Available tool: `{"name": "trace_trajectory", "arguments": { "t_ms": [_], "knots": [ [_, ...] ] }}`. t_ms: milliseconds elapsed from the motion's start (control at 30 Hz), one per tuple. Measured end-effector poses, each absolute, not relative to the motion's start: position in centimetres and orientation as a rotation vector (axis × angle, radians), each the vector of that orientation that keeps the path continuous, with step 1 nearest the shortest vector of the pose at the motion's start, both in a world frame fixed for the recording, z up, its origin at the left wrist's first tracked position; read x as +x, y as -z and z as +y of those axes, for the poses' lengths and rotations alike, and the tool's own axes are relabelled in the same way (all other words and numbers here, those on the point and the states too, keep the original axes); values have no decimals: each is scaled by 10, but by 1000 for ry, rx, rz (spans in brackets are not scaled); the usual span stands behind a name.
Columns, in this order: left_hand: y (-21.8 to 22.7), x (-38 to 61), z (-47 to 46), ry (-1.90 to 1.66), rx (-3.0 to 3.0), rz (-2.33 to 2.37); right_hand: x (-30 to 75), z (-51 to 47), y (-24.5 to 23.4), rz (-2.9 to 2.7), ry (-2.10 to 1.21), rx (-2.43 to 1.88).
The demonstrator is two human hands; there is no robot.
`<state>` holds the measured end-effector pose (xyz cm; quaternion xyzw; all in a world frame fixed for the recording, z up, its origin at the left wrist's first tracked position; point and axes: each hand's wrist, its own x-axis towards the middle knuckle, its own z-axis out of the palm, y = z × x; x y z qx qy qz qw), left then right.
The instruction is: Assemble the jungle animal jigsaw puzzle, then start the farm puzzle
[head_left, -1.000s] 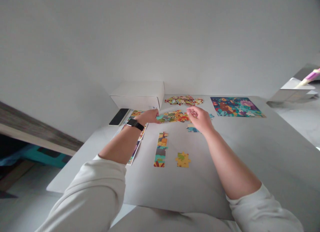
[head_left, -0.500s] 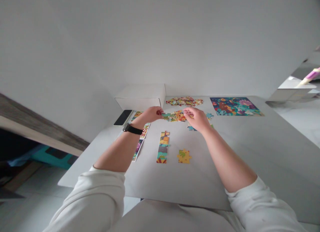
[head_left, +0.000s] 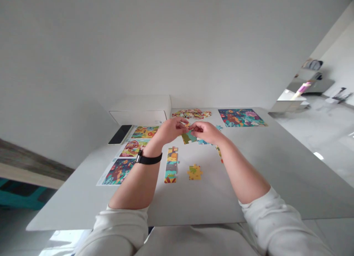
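Facing each other above the tabletop (head_left: 210, 204), the left hand (head_left: 173, 129) and right hand (head_left: 207, 132) have fingers curled nearly closed, tips almost meeting. A green piece (head_left: 188, 138) shows right at them; whether they pinch it or it lies loose, I cannot tell. Nearer the body lie a strip (head_left: 172, 166) and, to its right, a yellow piece (head_left: 195, 172). Gripping lightly by the edges would likely serve best, keeping the print visible and the tabs unbent, sleeves clear of the strip.
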<state>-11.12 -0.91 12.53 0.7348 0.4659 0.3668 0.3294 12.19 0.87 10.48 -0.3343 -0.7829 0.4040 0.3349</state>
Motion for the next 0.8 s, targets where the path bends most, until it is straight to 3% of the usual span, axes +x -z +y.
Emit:
{"name": "trace_trajectory", "arguments": {
  "t_ms": [233, 500, 800],
  "knots": [
    [-126, -131, -3, -1179, 1876, 1481, 123, 19, -95, -1838, -1170, -1037],
    [-115, -116, -2, -1123, 1925, 1437, 122, 21, -101, -1364, -1405, -988],
    [-117, -110, -4, -1108, 1731, 1377, 118, 13, -107, -1386, -1531, -979]
  ]
}}
